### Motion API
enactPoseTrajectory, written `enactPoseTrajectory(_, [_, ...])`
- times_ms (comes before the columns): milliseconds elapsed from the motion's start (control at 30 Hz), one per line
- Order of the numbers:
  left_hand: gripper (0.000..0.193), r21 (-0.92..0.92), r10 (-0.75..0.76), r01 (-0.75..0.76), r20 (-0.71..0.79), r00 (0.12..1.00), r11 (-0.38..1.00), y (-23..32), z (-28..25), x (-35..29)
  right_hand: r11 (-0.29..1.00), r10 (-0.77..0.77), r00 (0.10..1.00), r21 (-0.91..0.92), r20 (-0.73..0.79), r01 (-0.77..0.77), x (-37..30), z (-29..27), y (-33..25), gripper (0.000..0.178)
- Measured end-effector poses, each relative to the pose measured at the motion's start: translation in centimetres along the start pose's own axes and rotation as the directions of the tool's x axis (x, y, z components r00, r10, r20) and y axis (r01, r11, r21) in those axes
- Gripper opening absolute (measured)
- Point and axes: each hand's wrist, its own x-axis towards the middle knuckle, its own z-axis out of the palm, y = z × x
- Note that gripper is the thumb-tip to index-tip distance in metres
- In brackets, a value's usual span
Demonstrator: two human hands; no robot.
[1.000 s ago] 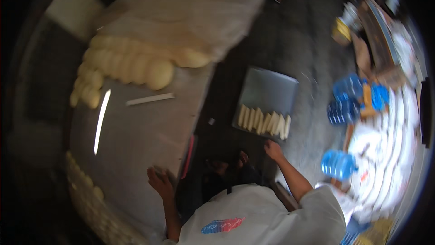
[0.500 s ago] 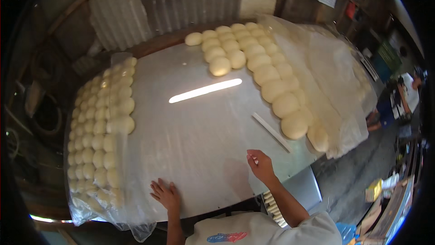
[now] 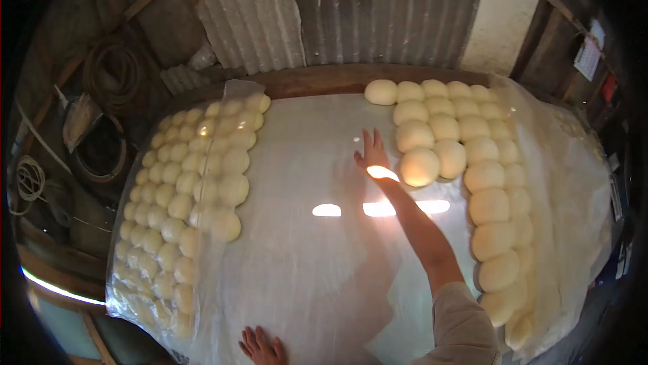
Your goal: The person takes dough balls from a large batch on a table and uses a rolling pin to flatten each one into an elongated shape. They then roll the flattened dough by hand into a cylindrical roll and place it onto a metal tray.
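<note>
Overhead, right hand (image 3: 370, 154) stretches flat beside dough ball (image 3: 419, 166).

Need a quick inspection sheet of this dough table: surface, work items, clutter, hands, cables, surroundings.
Surface: table covered by a clear plastic sheet, glare spots mid-table.
Work items: large dough balls in rows on the right; small dough balls packed on the left, under a plastic fold.
Clutter: nothing seen on the bare middle strip.
Hands: right hand open, flat on the sheet beside the nearest large ball; left hand open, resting at the near edge. Neither holds anything.
Cables: coiled hose or rope and a thin cord loop hang left of the table.
Surroundings: corrugated metal wall behind, wooden frame.
</note>
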Motion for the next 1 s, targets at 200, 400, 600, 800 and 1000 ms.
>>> enactPoseTrajectory(200, [0.064,0.059,-0.082,0.074,0.132,0.988,0.995,0.1,-0.9,0.1,0.91,-0.013,0.999,-0.416,-0.035,-0.003,14.1,6.6,5.9,0.087])
enactPoseTrajectory(400, [0.066,0.13,0.01,-0.026,0.122,0.992,0.991,-0.1,0.4,0.5,0.893,0.092,0.996,-0.442,-0.005,-0.084,20.7,5.6,8.5,0.073])
enactPoseTrajectory(600, [0.063,0.09,0.036,-0.044,0.09,0.995,0.995,0.1,0.3,1.2,0.978,0.191,0.972,-0.061,-0.139,-0.201,21.9,3.1,11.6,0.043])
enactPoseTrajectory(800, [0.064,0.089,-0.022,0.015,0.076,0.997,0.996,-0.9,-0.7,-0.1,0.973,0.073,0.942,0.23,-0.327,0.005,17.2,-8.0,0.9,0.034])
enactPoseTrajectory(1000, [0.066,0.007,-0.038,0.038,0.094,0.995,0.999,-1.8,0.4,-0.7,0.94,-0.159,0.973,0.275,-0.165,0.201,-7.1,-13.3,-7.2,0.032])
